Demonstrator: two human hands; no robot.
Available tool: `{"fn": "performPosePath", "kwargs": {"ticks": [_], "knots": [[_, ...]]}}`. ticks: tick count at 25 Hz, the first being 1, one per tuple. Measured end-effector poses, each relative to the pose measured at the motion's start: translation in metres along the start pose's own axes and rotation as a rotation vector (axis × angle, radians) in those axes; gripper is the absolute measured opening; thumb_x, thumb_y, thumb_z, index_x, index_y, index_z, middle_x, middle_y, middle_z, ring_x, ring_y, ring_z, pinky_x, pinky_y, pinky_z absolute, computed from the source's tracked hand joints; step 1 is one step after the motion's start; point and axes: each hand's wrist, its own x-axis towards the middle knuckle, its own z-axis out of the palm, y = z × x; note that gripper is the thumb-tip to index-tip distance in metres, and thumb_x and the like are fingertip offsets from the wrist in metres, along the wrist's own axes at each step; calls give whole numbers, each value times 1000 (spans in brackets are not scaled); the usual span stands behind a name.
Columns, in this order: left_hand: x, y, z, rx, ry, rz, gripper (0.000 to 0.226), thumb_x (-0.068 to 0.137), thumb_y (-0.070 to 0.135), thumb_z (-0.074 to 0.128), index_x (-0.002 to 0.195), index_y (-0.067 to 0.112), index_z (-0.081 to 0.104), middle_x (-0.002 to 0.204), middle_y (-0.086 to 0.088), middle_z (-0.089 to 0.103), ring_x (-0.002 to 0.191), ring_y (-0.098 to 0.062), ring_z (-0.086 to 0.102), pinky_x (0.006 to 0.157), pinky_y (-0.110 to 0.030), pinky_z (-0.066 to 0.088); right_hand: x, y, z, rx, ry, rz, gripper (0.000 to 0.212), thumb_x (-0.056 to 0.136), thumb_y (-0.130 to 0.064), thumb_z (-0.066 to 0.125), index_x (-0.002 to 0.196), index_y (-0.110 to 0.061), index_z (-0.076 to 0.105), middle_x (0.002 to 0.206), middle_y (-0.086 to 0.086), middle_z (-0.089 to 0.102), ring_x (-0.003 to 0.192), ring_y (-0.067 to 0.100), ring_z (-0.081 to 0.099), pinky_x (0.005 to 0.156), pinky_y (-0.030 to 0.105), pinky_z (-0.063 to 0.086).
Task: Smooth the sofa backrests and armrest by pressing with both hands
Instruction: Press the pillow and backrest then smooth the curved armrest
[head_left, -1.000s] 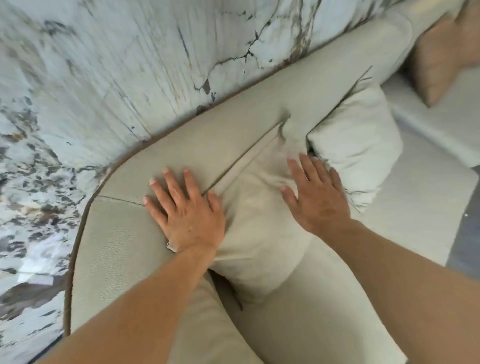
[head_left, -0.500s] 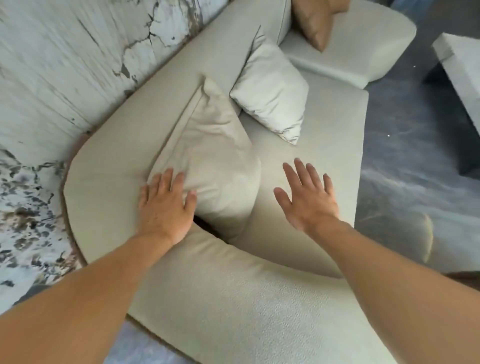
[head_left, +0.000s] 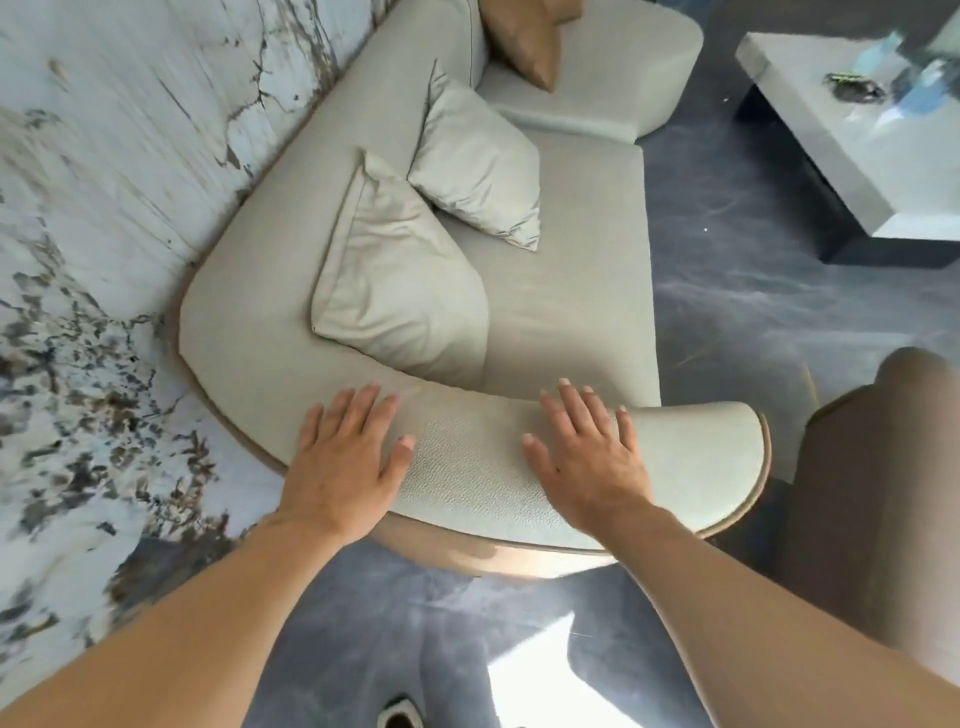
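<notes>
A cream sofa curves along the marble wall. Its rounded armrest (head_left: 696, 457) lies nearest me, and the backrest (head_left: 332, 140) runs away along the wall. My left hand (head_left: 345, 462) lies flat, palm down, on the armrest's left part, fingers spread. My right hand (head_left: 587, 457) rests flat on the armrest further right, fingers apart. Neither hand holds anything. Two cream cushions lean against the backrest: a large one (head_left: 395, 291) near the corner and a smaller one (head_left: 478, 166) behind it.
A tan cushion (head_left: 530, 41) sits at the sofa's far end. A white low table (head_left: 841, 130) stands at the upper right on the dark grey floor (head_left: 737, 291). A brown chair (head_left: 878, 509) stands right beside the armrest's end. The marble wall (head_left: 104, 156) borders the left.
Both hands have come off the corner cushion and backrest and moved back to the armrest, where they lie flat. The view has pulled back and shows more of the sofa and floor.
</notes>
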Motion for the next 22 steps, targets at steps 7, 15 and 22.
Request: {"fn": "performPosePath", "kwargs": {"ticks": [7,15,22], "knots": [[-5,1,9,39,48,139,66,93,57,9,153,31,14,164,6,6,149,-17,-5,120,-43,-8,-47,-25,33,15,62,77,77,85,-66,-6,153,-31,-5,162,-10,-11,147,14,-15,119,43,-10],[6,-15,55,92,212,262,65,90,54,29,145,22,44,152,-2,41,143,-27,32,115,-58,20,-46,-38,73,-36,400,128,69,92,-59,21,147,-22,40,155,-1,35,144,24,29,114,51,17],[9,-16,58,105,278,302,63,86,48,37,140,18,52,147,-7,47,137,-33,42,109,-61,29,-41,-36,78,-86,523,118,63,89,-52,35,137,-15,54,144,6,51,135,30,44,108,56,30]]}}
